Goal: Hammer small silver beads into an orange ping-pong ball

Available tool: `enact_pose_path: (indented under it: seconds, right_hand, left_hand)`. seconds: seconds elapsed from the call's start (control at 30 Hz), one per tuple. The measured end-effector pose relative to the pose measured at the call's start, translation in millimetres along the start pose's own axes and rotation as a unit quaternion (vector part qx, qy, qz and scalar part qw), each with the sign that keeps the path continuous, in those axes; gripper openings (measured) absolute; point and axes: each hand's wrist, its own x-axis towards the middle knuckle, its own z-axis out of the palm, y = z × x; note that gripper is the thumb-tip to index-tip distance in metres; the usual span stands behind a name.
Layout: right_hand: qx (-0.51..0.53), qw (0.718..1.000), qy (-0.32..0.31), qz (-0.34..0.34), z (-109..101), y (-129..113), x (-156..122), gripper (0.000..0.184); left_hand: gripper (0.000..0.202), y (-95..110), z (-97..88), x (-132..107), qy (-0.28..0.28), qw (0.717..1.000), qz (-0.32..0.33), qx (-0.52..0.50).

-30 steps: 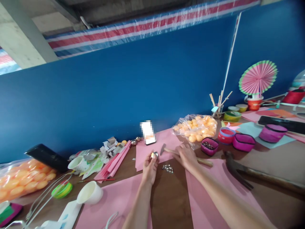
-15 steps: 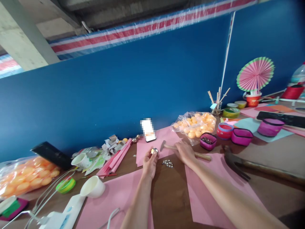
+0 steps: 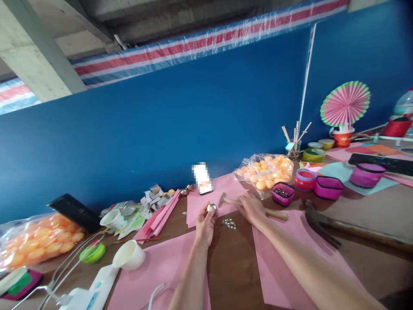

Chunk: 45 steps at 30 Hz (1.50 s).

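Note:
My left hand (image 3: pixel 205 224) is closed around a small shiny metal ball (image 3: pixel 211 207), which shows at the fingertips. Wrapped about the wooden handle of a small hammer (image 3: pixel 274 214) is my right hand (image 3: pixel 253 209). The hammer's head (image 3: pixel 221 199) points left, close beside the ball, and a gap shows between them. A little heap of shiny metal pieces (image 3: pixel 229 223) lies on the brown table between my hands. Pink paper (image 3: pixel 222 183) lies beyond both hands.
A larger claw hammer (image 3: pixel 325 224) lies at the right, near a purple container (image 3: pixel 283 193) of small dark pieces. Orange balls fill a bag (image 3: pixel 264 174) at the back. Folded pink strips (image 3: pixel 161 215), a white cup (image 3: pixel 129 255) and a power strip (image 3: pixel 103 280) are on the left.
The whole view has shifted slightly, so everything sits a little lower and to the right. Both hands keep their holds, and the hammer head appears slightly nearer the ball.

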Motion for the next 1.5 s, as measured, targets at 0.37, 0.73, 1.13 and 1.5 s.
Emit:
enact_pose_path:
  seconds: [0.37,0.73,1.13,1.5]
  right_hand:
    - [0.013,1.0,-0.017,0.004,-1.2,-0.6,-0.1,0.023]
    - [0.004,0.999,-0.03,0.011,-6.3,-3.2,0.4,0.025]
    - [0.009,1.0,-0.013,0.003,-3.6,-1.5,0.9,0.024]
    - [0.01,1.0,-0.003,-0.009,-2.6,-0.4,0.5,0.023]
  left_hand:
    - [0.039,-2.4,-1.8,0.8,0.003,1.0,-0.001,0.001]
    - [0.037,0.0,2.8,0.4,0.008,1.0,-0.008,0.0]
    - [0.038,1.4,5.7,-1.3,0.011,1.0,-0.016,0.006]
    - [0.038,-1.7,3.9,1.8,0.01,1.0,-0.017,0.007]
